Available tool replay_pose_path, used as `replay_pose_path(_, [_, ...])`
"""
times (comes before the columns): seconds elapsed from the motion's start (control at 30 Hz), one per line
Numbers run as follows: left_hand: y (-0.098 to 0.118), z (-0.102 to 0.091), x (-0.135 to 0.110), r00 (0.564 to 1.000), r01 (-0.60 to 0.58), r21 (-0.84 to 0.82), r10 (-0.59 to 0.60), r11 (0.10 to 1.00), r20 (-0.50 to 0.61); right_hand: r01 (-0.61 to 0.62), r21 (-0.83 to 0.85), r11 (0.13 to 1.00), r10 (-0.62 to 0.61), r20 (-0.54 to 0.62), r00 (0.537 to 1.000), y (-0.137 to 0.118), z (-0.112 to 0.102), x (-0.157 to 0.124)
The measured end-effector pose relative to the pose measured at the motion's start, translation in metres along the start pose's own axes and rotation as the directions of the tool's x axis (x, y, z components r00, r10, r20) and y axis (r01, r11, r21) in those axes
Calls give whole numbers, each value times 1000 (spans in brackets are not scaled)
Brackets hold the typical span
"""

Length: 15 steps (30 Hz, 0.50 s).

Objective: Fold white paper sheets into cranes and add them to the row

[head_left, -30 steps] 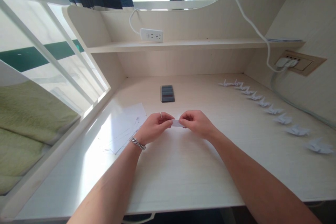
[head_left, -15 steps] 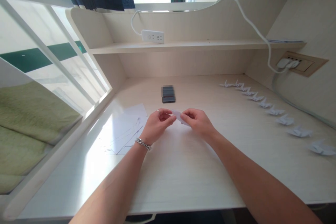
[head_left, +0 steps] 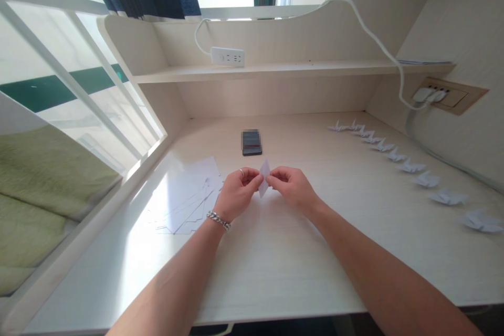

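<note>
Our forearms [head_left: 177, 268], cut off below, angle inward over the desk [head_left: 275, 273]. Our left hand [head_left: 238, 189] and right hand [head_left: 293, 188] pinch a small folded paper [head_left: 264, 169] point-up between them, thumbs [head_left: 255, 184] covering its sides. Beyond, a dark slab [head_left: 252, 143] shows a blurred face.

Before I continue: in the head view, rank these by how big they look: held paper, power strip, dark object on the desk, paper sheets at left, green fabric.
Largest to smallest:
Green fabric
Paper sheets
Power strip and dark object, too alike to rank
Held paper
</note>
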<state>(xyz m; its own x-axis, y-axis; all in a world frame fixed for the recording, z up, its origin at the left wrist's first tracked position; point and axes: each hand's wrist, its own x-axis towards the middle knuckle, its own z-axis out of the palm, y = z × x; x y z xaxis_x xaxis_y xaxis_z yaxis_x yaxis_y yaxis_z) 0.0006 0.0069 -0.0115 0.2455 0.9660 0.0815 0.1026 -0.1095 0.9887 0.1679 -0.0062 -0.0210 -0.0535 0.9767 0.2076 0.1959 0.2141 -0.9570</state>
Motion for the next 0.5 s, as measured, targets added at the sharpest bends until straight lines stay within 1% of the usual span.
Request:
replay_pose_path(0.07, [-1,1,0,999,-29,62,30,998,-24,1,-2,1000,-1,-1,1000,-1,1,-1])
replay_pose_path(0.13, [-1,2,0,996,-52,102,60,993,-72,-12,48,999,13,-25,1000,-1,2,-1])
replay_pose_path(0.2, [-2,4,0,988,-61,103,74,993,-135,-14,93,996,22,-81,996,-1,4,0])
replay_pose_path(0.27, [-4,5,1,981,-64,69,76,996,-179,-7,91,996,19,-130,991,0,4,0])
replay_pose_path(0.4, [-5,8,1,980,-76,-4,74,997,-184,-13,59,998,21,-141,990,-1,5,0])
replay_pose_path(0.5, [-4,10,0,979,-81,-14,77,997,-188,-10,38,999,16,-163,986,-3,4,-1])
